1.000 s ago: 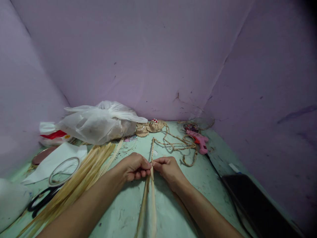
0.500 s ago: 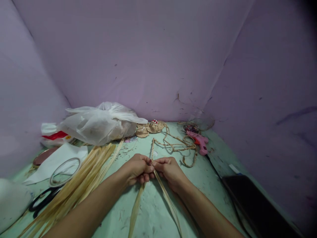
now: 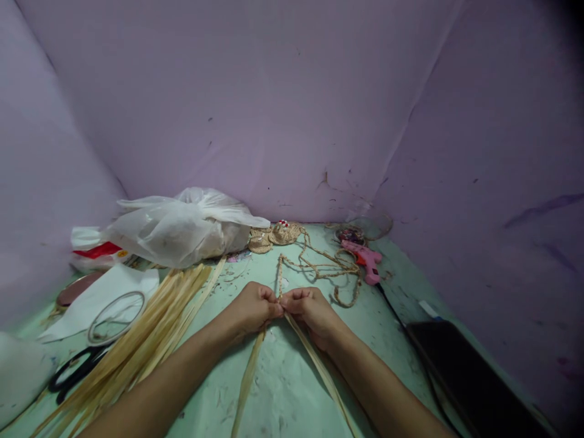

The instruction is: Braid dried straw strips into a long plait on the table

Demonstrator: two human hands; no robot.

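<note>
My left hand [image 3: 258, 308] and my right hand [image 3: 309, 310] meet over the green tabletop, both closed in a pinch on the near end of a braided straw cord [image 3: 280, 277]. Beyond my fingers the braid runs away from me, bends, and lies in loose loops [image 3: 335, 267]. Two unbraided pale strands hang toward me: one straw strand [image 3: 249, 380] below my left hand, another strand [image 3: 314, 359] below my right. My fingers hide the spot where the strands join the braid.
Left lie a bundle of dry straw strips [image 3: 150, 322], black-handled scissors [image 3: 75, 368], a white ring [image 3: 116, 316] and a plastic bag [image 3: 182, 228]. Woven straw pieces [image 3: 274, 236] sit at the back. Right are a pink glue gun [image 3: 367, 258], its cord and a black flat object [image 3: 469, 377].
The left hand's lower fingers have tucked in under the pinch. The right-hand strand has swung slightly to the right. The view has shifted a little.
</note>
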